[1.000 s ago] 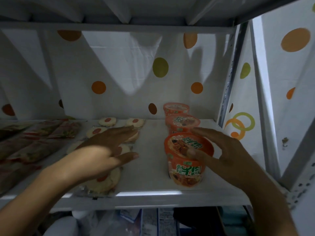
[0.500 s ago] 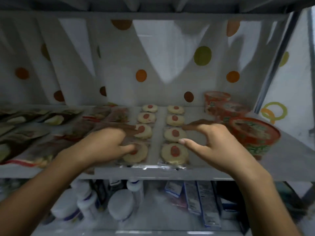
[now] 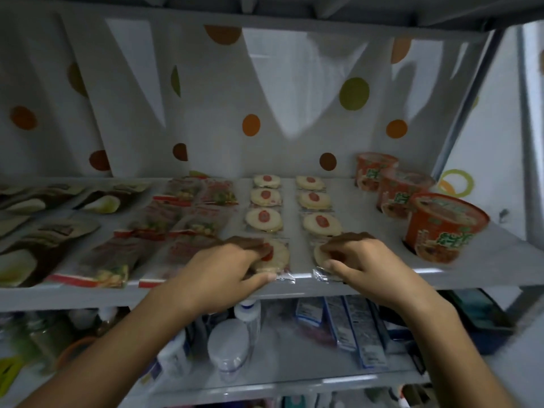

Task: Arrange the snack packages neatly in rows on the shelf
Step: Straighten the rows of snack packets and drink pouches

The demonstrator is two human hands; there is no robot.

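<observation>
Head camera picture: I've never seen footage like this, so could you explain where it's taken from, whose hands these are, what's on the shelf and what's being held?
No machine here: a person wears a camera on the head, so the one picture looks down at their own bare hands. The left hand grips the front left cookie packet; the right hand pinches the front right cookie packet. Both lie at the front edge of the shelf, heading two columns of cookie packets. Right of them stand three noodle cups; left lie flat red-edged packets and darker packets. On the shelf below stand bottles.
</observation>
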